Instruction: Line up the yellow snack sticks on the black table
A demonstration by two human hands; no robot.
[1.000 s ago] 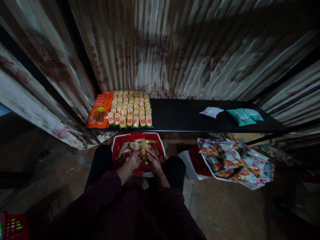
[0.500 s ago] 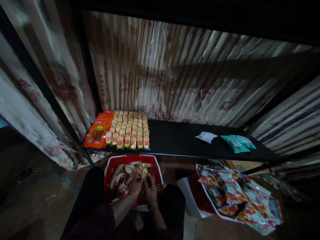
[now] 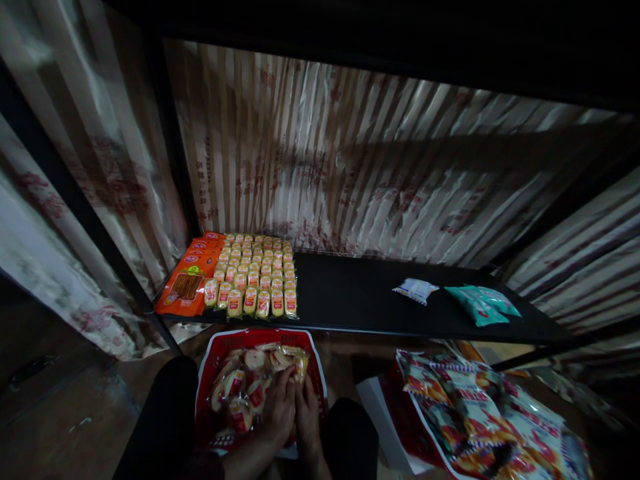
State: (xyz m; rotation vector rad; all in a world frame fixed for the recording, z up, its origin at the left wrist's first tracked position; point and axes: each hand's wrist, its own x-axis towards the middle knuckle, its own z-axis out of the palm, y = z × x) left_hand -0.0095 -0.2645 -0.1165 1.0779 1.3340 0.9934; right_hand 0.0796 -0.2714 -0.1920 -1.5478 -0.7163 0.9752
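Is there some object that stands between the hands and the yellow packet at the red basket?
Nothing visible does: the left hand and right hand are at the near end of the yellow packet; other wrapped snacks lie to its left.

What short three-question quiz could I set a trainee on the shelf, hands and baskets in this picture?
1. True or false: on the shelf, the orange packs lie left of the yellow snacks.

2. Where are the left hand and the right hand?
A) On the shelf
B) At the left basket
C) At the right basket

3. Fill in: the two bags right of the white pack are ____ in colour.

Key: 1. True. 2. B. 3. Teal.
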